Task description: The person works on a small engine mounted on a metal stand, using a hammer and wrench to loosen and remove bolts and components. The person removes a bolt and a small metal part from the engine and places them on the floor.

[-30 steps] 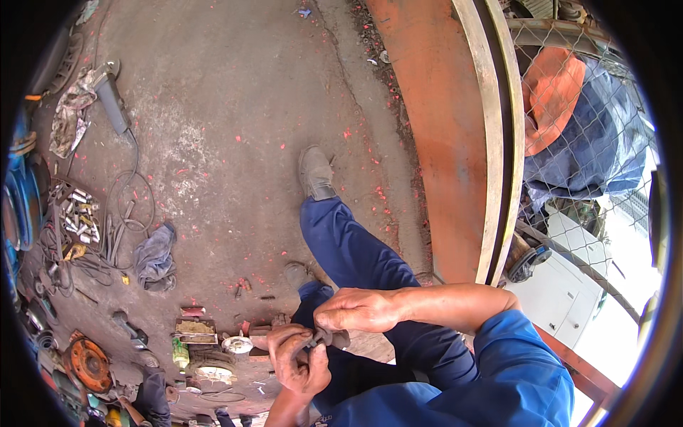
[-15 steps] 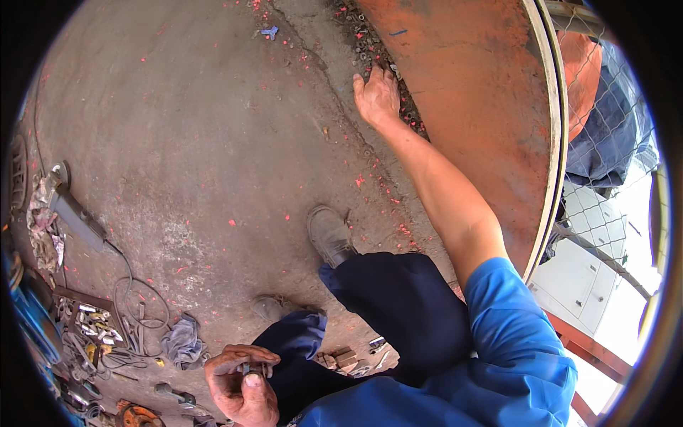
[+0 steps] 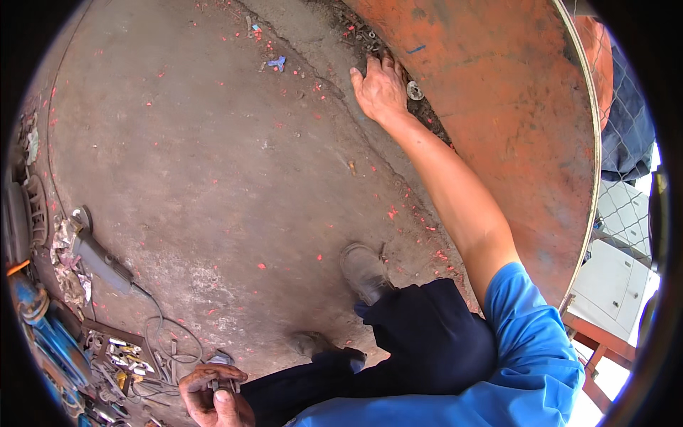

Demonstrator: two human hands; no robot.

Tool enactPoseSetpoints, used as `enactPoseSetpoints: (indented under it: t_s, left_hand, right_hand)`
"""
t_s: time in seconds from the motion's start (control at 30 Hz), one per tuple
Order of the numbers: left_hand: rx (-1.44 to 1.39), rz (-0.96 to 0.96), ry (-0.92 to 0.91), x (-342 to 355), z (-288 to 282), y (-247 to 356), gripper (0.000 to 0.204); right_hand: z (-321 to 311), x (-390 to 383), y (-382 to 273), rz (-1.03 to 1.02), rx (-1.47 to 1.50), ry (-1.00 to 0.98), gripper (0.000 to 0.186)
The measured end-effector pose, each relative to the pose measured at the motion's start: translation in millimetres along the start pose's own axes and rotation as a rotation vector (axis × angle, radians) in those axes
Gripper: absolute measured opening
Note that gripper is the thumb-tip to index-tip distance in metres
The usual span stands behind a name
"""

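Note:
My right hand (image 3: 382,89) reaches out to the strip of loose nuts, washers and dirt (image 3: 364,35) along an orange metal panel's edge. Its thumb stands apart from the spread fingers, whose tips touch the debris; I see nothing held there. Close to that hand lies a pale round washer-like disc (image 3: 415,90). Low in the view, my left hand (image 3: 213,400) is closed, palm up, with small dark metal pieces (image 3: 225,385) between thumb and fingers. They look like bolt hardware, but their exact kind is unclear.
The rusty orange panel (image 3: 491,92) rises at the right, a wire fence (image 3: 626,99) beyond it. An angle grinder (image 3: 99,260) with its cord lies left on the concrete floor. Below it are a tray of metal parts (image 3: 128,359) and blue equipment (image 3: 53,345). A blue plastic scrap (image 3: 277,64) lies ahead.
The view has shifted, so the floor and grinder appear further right. My right hand has moved slightly along the debris strip, and the pale disc shows beside it. My left hand keeps its hold.

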State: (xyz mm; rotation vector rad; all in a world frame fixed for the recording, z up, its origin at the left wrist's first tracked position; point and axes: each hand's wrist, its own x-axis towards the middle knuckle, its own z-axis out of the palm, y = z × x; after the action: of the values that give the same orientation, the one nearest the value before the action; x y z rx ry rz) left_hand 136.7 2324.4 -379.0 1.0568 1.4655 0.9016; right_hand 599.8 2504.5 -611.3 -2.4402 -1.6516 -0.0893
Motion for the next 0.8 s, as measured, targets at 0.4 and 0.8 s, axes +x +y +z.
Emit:
enactPoseSetpoints:
  t_s: [0.4, 0.8]
  left_hand:
    - [-0.035, -0.013, 0.151, -6.6, -23.1, -3.0, 0.04]
    - [-0.021, -0.011, 0.178, -3.9, -20.3, -1.8, 0.04]
  right_hand:
    - [11.5, 50.2, -36.2, 0.107, -0.033, -0.018, 0.053]
    - [8.2, 78.7, -57.4, 0.142, 0.022, -0.053, 0.053]
